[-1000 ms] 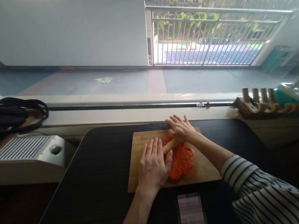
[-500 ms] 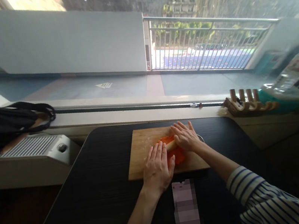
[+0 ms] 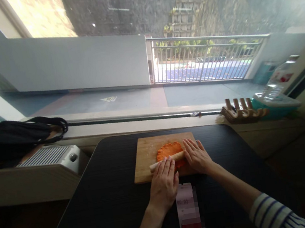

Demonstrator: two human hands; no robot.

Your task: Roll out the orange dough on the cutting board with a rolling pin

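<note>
A flattened sheet of orange dough (image 3: pixel 167 149) lies on a wooden board (image 3: pixel 142 162). Across the dough runs a wooden rolling pin (image 3: pixel 179 155), slightly slanted, its left end sticking out past my fingers. My left hand (image 3: pixel 164 181) lies over the left part of the pin, fingers stretched out flat on top. At the other end my right hand (image 3: pixel 197 156) rests flat with its fingers extended, covering that end. The near part of the dough is partly hidden by the pin and my hands.
The board is on a dark table (image 3: pixel 109 190). A phone (image 3: pixel 186 205), partly blurred, lies in front of it. By the window stand a brown pronged rack (image 3: pixel 239 113), a teal container (image 3: pixel 276 104) and a bottle (image 3: pixel 281 74). A black bag (image 3: pixel 14 137) is at left.
Both hands and the rolling pin have come nearer to me across the board. More of the dough's far side and the pin's left end now show. The camera view has tilted up.
</note>
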